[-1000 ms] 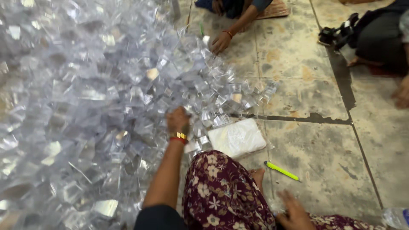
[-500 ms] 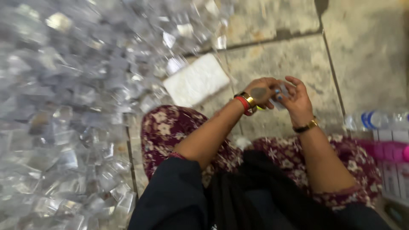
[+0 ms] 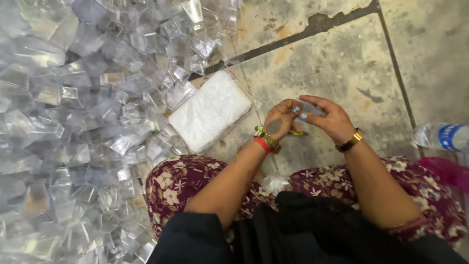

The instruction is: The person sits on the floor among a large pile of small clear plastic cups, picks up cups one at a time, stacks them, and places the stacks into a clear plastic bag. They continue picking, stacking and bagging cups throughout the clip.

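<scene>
Head view: your left hand (image 3: 279,120) and right hand (image 3: 328,117) meet above the floor, each grip pinched shut on one small clear plastic box (image 3: 309,108), raised for close handling.

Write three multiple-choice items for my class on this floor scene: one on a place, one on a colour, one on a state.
1. Where does the white packet lie?
A. at the edge of the clear-box pile
B. on the person's lap
C. beside the water bottle

2. What colour is the bottle's label?
A. red
B. blue
C. yellow

3. What are both hands doing?
A. resting flat on the floor
B. buried in the pile
C. holding one small clear piece between them

Answers: 1 A, it touches the pile's rim; 2 B, a blue band shows; 3 C, left hand and right hand meet on it.
</scene>
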Demonstrator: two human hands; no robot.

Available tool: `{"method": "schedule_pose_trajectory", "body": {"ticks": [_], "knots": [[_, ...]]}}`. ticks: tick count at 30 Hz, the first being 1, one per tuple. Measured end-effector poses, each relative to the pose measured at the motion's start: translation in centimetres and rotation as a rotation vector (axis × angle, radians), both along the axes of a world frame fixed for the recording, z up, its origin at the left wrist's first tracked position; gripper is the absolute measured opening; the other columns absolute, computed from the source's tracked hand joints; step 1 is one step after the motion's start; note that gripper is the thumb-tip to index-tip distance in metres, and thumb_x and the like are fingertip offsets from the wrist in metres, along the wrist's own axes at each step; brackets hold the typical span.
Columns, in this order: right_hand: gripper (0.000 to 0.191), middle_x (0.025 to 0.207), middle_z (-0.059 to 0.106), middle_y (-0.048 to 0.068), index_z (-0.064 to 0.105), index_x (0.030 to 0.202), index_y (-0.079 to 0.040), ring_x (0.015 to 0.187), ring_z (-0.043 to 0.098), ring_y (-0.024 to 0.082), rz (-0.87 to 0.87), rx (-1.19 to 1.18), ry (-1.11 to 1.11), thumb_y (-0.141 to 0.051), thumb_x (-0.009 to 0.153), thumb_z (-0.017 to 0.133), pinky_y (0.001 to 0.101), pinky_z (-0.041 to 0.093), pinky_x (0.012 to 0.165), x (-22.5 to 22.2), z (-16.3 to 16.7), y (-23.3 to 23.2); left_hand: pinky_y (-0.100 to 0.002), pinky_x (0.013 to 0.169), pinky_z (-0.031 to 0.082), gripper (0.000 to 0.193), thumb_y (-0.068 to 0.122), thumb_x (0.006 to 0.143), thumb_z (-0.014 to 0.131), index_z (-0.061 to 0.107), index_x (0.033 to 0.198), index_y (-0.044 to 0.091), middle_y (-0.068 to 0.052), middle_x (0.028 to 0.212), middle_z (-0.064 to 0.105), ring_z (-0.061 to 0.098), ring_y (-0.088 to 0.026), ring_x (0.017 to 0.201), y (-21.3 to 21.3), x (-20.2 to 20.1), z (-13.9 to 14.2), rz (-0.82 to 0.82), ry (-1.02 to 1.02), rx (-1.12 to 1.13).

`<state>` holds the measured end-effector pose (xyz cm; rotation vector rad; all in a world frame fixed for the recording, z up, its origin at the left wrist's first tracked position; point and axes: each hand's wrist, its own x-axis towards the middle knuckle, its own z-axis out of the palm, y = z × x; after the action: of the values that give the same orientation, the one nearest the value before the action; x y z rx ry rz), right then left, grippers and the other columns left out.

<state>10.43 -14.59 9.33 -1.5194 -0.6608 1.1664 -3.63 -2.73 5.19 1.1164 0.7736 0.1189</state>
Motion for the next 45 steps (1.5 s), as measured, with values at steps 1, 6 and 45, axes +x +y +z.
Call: {"method": "schedule_pose_trajectory", "body": {"ticks": [1,6,45], "knots": [[0.052,0.133,0.066,0.003,0.062,0.139,-0.004,0.121,0.060,0.013,-0.003,0.015,0.008,-0.005,0.088,0.074,0.0295,0.051,0.101,0.0,0.0,0.0,-0.027,0.049,0.055,0.025,0.026,0.104,0.057,0.062,0.120,0.008,-0.007,0.092,0.072,0.069,-0.014,0.057,-0.2,-0.1,0.1,0.014,0.003,-0.023],[0.051,0.129,0.067,0.003,0.064,0.138,-0.003,0.115,0.061,0.012,-0.068,0.009,0.066,-0.003,0.088,0.076,0.0290,0.051,0.097,0.3,-0.6,-0.6,-0.025,0.050,0.053,0.025,0.027,0.104,0.056,0.062,0.120,0.008,-0.003,0.092,0.073,0.068,-0.012,0.057,-0.4,-0.3,0.2,0.147,-0.005,-0.025],[0.040,0.124,0.060,0.015,0.064,0.113,-0.021,0.101,0.066,0.033,0.089,-0.434,-1.047,-0.026,0.081,0.087,0.0449,0.056,0.079,2.4,0.5,-2.2,-0.022,0.049,0.045,0.028,0.030,0.107,0.050,0.065,0.117,0.008,-0.008,0.099,0.080,0.061,-0.007,0.053,2.6,-2.0,3.3,0.304,-0.055,0.147]]}}
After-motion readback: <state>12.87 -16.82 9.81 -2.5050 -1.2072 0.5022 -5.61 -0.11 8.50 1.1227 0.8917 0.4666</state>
